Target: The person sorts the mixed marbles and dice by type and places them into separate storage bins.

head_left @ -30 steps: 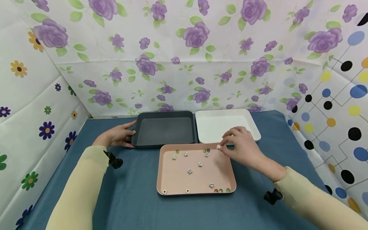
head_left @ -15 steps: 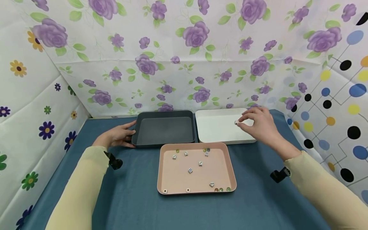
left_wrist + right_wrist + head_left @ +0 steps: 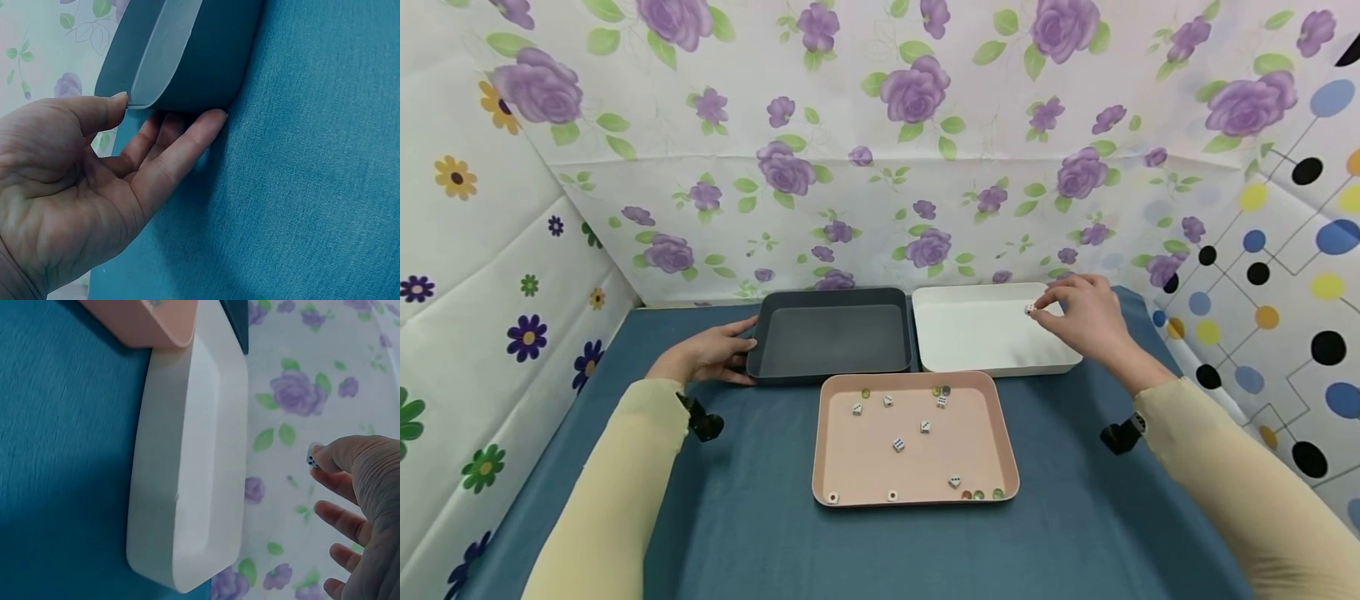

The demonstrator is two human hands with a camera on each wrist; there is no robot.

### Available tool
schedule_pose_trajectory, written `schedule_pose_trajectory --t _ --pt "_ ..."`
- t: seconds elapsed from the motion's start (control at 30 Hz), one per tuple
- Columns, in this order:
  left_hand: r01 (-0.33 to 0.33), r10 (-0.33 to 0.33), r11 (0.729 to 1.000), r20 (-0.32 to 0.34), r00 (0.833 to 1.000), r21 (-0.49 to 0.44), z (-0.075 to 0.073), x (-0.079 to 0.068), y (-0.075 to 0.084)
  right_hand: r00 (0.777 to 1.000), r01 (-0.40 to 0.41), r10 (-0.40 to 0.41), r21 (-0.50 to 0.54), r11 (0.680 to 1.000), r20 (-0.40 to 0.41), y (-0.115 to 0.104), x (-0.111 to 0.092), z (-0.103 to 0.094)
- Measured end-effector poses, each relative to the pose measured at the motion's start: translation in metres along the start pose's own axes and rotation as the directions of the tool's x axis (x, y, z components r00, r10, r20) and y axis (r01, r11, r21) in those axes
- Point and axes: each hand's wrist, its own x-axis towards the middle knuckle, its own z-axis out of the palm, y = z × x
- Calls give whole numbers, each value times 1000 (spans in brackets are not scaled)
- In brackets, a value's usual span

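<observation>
My right hand [image 3: 1086, 315] pinches a small white die [image 3: 1030, 309] between thumb and fingertips, above the white tray [image 3: 992, 367]. In the right wrist view the die [image 3: 313, 454] shows dark pips, and the other fingers are spread loosely. My left hand [image 3: 703, 354] rests against the left side of the dark grey tray [image 3: 827, 377]. In the left wrist view its thumb touches the rim and the extended fingers lie along the lower outer wall. The pink tray [image 3: 917, 498] in front holds several dice, among them one die [image 3: 898, 445] near its middle.
Coloured translucent beads lie in the pink tray, including a green bead [image 3: 997, 493] at its front right and a yellow bead [image 3: 866, 392] at its back left. A blue cloth [image 3: 760, 533] covers the table. Patterned sheets [image 3: 865, 217] stand behind and at both sides.
My right hand has carried the die from the pink tray's back right corner, rightward and back, to over the white tray. The left hand stays against the dark tray.
</observation>
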Motion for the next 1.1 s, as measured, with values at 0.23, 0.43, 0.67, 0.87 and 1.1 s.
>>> schedule_pose_trajectory --t 0.23,0.43,0.67,0.87,1.1 --pt "2 -2 1000 -8 1000 5 1 -2 1 998 -53 53 -13 999 30 15 6 5" --pt "6 -6 1000 -19 1000 25 4 -2 2 996 -74 74 -8 997 39 25 11 8" --pt "9 -9 1000 -17 1000 26 2 0 0 999 -32 32 -24 999 39 32 20 16" --pt "5 -5 1000 -22 1000 31 2 -1 0 997 -7 9 -33 999 70 37 25 25" --pt "6 -6 999 -27 1000 35 4 -2 2 991 9 4 -97 995 133 44 28 45"
